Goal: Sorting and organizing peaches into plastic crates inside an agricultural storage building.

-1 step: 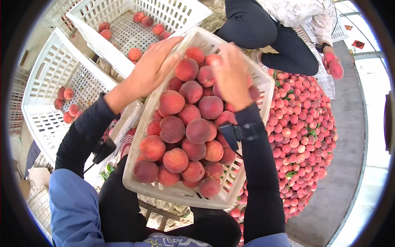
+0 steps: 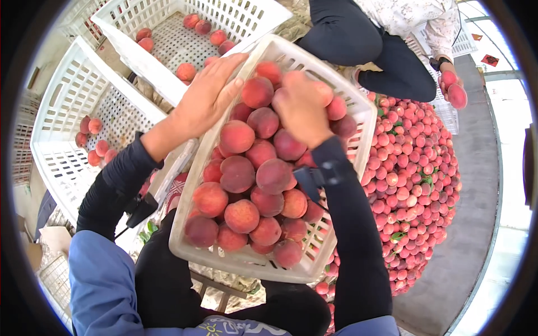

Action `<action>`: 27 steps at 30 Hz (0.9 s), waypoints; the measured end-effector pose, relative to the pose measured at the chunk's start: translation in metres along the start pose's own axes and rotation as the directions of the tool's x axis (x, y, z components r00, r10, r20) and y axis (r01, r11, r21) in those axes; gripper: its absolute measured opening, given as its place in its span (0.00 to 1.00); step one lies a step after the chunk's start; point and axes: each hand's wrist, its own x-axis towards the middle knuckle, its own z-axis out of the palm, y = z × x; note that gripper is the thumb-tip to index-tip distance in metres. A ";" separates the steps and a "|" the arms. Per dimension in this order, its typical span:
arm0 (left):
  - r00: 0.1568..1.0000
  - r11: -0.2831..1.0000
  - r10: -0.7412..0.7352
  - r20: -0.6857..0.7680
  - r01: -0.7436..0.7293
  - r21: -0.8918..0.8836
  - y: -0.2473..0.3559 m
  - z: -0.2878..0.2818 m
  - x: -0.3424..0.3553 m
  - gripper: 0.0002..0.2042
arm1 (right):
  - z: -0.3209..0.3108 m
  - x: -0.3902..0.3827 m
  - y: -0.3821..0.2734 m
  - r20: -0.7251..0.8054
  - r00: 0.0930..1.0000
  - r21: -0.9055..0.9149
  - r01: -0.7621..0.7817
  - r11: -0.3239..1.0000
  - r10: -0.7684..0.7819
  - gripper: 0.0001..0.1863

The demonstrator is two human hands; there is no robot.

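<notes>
- Crate: near centre, over the thighs; peaches heaped inside, bare slots showing at its near right corner
- Pile: right of crate; many more peaches, some green leaves
- Left hand: at crate's left rim, farther half; fingers extended, open
- Right hand: over peaches at crate's far end; fingers blurred, grip cannot be told
- Left crate, far crate: white; few peaches in each
- Co-worker's hand: far right; holds two peaches

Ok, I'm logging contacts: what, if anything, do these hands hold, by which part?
Left hand lies at the crate's left rim, grip unclear. Right hand is blurred over peaches; any hold cannot be told.
</notes>
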 end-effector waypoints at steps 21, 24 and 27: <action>0.990 0.832 0.070 0.125 -0.127 0.540 0.051 -0.036 -0.146 0.26 | -0.063 -0.223 -0.080 -0.422 0.801 0.540 -0.154 0.828 0.425 0.34; 0.988 0.854 -0.132 0.074 0.075 0.515 0.054 -0.081 -0.225 0.26 | -0.083 -0.322 -0.061 -0.415 0.669 0.526 -0.376 0.763 0.616 0.33; 0.952 0.856 -0.303 0.028 0.260 0.447 0.062 -0.098 -0.280 0.25 | -0.085 -0.394 -0.066 -0.432 0.604 0.296 -0.607 0.738 0.670 0.32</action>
